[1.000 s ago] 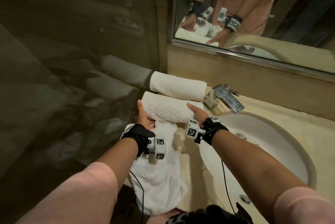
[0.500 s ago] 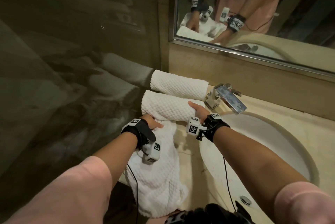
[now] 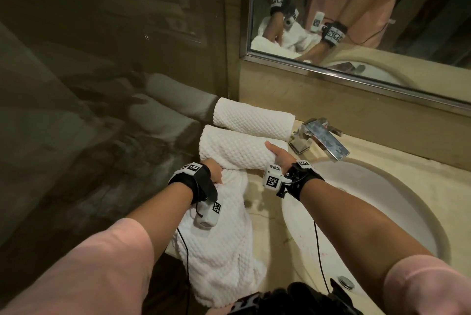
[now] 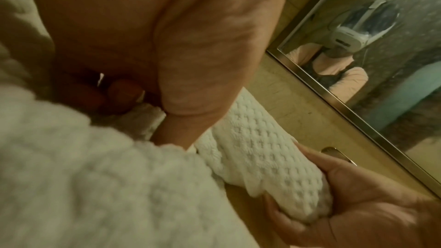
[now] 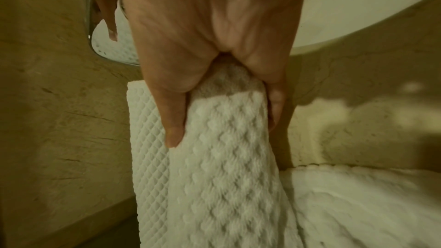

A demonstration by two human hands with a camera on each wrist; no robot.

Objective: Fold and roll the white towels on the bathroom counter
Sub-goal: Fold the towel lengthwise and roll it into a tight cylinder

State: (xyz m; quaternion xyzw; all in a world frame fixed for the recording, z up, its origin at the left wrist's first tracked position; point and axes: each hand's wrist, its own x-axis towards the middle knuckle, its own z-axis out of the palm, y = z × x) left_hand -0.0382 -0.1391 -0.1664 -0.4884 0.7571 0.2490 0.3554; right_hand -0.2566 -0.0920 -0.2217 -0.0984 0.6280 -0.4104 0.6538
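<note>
From the head view, a finished roll [image 3: 253,119] lies just beyond both hands, tight against the wall under the mirror [image 3: 356,21], and a tap [image 3: 319,139] stands just right of the right hand [image 3: 279,155], its spout over the basin [image 3: 369,202]. A dark glass panel [image 3: 102,85] closes off everything left of the left hand [image 3: 212,173]. Between the hands lies the towel [image 3: 237,149], its rolled part touching the finished roll, its loose tail running back under the left wrist and hanging over the near counter [image 3: 265,202] edge. The right hand clamps the roll's right end; the left hand is bunched into the cloth at the roll's left end. Bare counter shows only in the narrow strip between tail and basin rim. Over to the left wrist view: the left hand [image 4: 148,44] has fingers [image 4: 121,91] curled into the fabric, loose towel [image 4: 95,176] blurred in front, and across the way the right hand [image 4: 346,205] wraps the far end of the roll. The mirror [image 4: 358,82] frame runs close behind. Now the right wrist view: the right hand [image 5: 214,44] straddles the towel [image 5: 226,157], thumb one side, fingers the other, gripping it. The finished roll [image 5: 148,139] sits flush on the thumb side, wall beyond it, basin [image 5: 358,7] rim curving behind the wrist.
</note>
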